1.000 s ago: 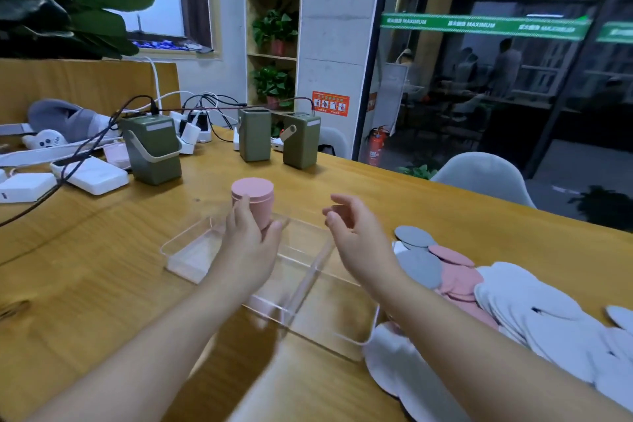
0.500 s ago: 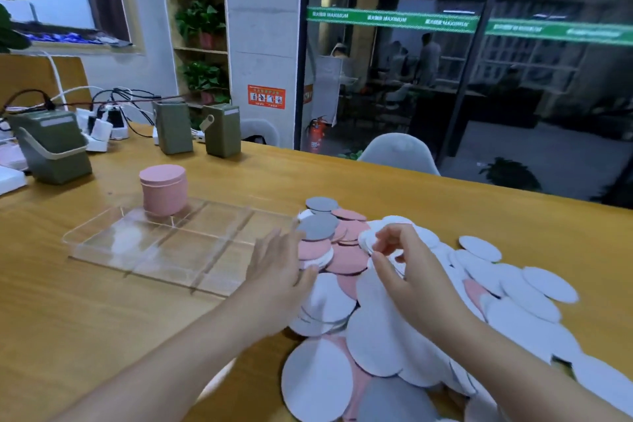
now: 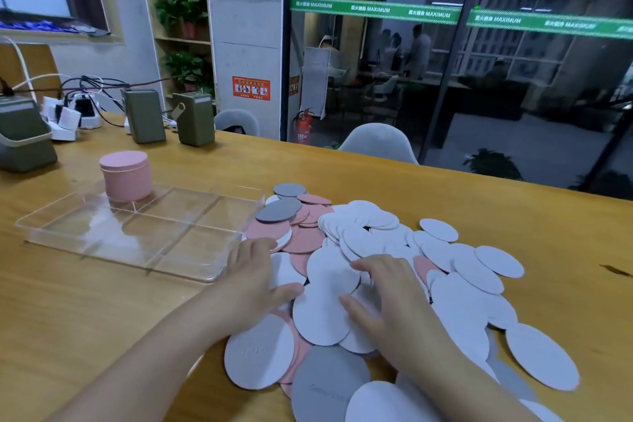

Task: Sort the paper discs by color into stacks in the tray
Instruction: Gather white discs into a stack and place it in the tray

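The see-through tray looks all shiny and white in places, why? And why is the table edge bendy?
Head view: room light glares off the clear plastic divided tray, making pale patches on its floor; the wide-angle lens bows the wooden table edge; the dark glass wall behind mirrors ceiling lights; the near white paper discs look slightly soft.

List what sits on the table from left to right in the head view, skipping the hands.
Green box → pink tin → clear tray → pile of paper discs.
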A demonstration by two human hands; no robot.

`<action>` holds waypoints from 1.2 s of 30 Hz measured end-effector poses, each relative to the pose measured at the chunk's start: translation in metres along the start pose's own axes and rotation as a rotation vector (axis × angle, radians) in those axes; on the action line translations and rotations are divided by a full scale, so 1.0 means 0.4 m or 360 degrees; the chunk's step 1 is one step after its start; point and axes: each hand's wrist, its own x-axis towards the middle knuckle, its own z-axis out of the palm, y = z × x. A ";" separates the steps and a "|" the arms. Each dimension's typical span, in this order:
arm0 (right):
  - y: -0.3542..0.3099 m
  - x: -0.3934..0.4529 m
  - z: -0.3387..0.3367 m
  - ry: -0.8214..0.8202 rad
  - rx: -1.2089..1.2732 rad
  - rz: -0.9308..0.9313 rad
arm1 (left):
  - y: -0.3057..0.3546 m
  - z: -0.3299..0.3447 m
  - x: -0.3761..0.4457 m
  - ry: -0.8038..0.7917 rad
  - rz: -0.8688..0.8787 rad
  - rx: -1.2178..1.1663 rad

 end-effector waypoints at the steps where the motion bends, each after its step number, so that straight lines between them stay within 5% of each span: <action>1: -0.003 0.000 0.000 -0.0017 -0.0010 -0.0020 | -0.008 0.001 -0.001 0.0019 0.0000 -0.0032; 10: -0.047 0.052 -0.026 -0.0654 -0.0245 -0.0139 | -0.030 -0.014 -0.006 0.0114 0.0102 -0.0197; 23: -0.059 0.086 -0.021 -0.0605 -0.0329 -0.0326 | -0.044 -0.044 -0.019 0.0103 0.0217 -0.0430; 36: -0.043 0.085 -0.060 -0.0846 -0.0080 -0.0055 | -0.074 -0.067 -0.004 0.0192 0.0082 -0.0901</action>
